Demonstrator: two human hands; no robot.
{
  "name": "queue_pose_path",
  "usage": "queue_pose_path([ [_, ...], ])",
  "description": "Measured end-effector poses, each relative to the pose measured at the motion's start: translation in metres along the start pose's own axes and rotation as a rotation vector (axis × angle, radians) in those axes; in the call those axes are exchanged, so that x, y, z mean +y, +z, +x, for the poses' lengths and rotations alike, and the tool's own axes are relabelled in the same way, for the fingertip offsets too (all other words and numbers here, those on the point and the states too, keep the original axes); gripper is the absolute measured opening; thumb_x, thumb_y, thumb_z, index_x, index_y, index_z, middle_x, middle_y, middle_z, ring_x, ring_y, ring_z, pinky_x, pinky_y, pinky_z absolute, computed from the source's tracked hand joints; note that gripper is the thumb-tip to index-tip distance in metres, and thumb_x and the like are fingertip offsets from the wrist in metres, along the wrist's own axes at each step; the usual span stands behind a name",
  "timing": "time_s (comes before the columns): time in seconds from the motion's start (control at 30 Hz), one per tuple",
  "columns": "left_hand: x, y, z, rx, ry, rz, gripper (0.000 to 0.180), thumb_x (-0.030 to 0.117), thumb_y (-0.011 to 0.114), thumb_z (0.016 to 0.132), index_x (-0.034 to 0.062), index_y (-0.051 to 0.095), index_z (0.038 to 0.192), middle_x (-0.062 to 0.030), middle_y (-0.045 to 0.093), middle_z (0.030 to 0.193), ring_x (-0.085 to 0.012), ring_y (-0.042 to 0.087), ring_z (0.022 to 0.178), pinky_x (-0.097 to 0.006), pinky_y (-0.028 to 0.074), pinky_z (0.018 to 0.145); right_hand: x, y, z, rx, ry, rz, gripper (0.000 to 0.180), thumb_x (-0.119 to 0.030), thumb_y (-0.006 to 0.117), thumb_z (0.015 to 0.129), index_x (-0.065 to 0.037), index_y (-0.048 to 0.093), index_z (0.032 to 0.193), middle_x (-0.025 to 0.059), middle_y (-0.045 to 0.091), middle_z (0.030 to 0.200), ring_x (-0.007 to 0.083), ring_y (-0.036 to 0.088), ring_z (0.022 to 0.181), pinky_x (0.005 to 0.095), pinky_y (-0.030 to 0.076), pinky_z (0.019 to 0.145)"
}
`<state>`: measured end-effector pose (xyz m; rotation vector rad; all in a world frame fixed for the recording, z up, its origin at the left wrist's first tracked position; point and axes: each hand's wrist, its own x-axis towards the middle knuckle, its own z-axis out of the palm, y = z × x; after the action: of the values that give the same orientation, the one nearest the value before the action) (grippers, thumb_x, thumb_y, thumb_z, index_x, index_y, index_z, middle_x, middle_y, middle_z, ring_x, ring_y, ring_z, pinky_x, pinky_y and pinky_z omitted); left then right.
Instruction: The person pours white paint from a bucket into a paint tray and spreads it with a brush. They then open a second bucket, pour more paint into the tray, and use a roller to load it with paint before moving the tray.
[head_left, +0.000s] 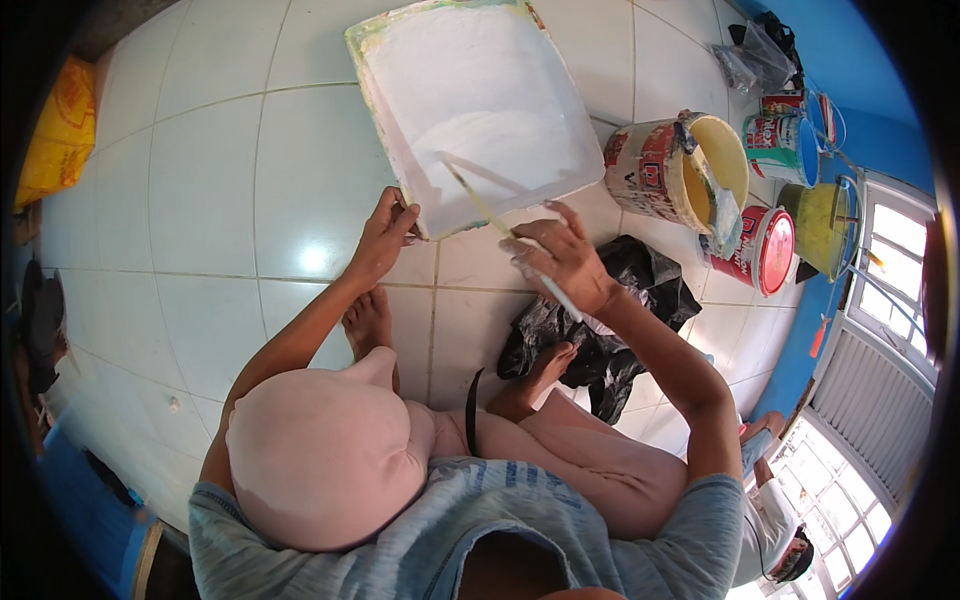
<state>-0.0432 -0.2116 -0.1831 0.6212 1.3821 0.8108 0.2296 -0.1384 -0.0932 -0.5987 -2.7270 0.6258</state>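
A large paint tray, its rim smeared with dried paint, lies on the tiled floor in front of me with white paint inside. My left hand pinches the tray's near left corner between thumb and fingers. At the near edge, my right hand grips a thin stick. Its yellowish far part reaches over the tray toward the paint, while a white end sticks out below my fingers. Whether the far tip touches the paint is hard to tell. Just beyond my right hand lies a crumpled black plastic bag.
A paint-crusted open bucket stands right of the tray. Behind it are a red-lidded bucket, a yellow-green bucket and other cans by the blue wall. A yellow bag lies far left. Another person is at the lower right.
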Motion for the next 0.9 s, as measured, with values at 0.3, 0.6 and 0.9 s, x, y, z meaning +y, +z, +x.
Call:
queue_pose_path([
  [0.3,0.006,-0.012,0.010,-0.015,0.046,0.099,0.028,0.025,0.059,0.092,0.0107,0.042,0.109,-0.0025,0.052,0.105,-0.0114,0.055,0.095,-0.031,0.047,0.083,0.033,-0.039,-0.024,0.133,0.265,-0.336,0.022,-0.007,0.068,0.074,-0.010,0.063,0.095,0.0059,0.064,0.091,0.0231,0.061,0.091,0.0508,0.034,0.103],
  [0.6,0.012,-0.012,0.007,-0.031,-0.023,0.047,0.030,0.024,0.060,0.091,0.0139,0.041,0.111,-0.0028,0.048,0.117,-0.0136,0.055,0.101,-0.033,0.047,0.084,0.002,-0.025,-0.007,0.117,0.198,0.024,0.022,-0.006,0.066,0.076,-0.006,0.060,0.097,0.0086,0.062,0.089,0.0269,0.060,0.089,0.0530,0.034,0.104],
  [0.9,0.010,-0.015,0.006,-0.030,-0.042,0.075,0.032,0.027,0.061,0.092,0.0143,0.041,0.113,-0.0048,0.045,0.126,-0.0147,0.054,0.104,-0.034,0.047,0.084,0.031,-0.044,-0.010,0.133,0.284,-0.263,0.018,-0.004,0.065,0.075,-0.005,0.060,0.093,0.0080,0.061,0.085,0.0277,0.060,0.087,0.0526,0.033,0.105],
])
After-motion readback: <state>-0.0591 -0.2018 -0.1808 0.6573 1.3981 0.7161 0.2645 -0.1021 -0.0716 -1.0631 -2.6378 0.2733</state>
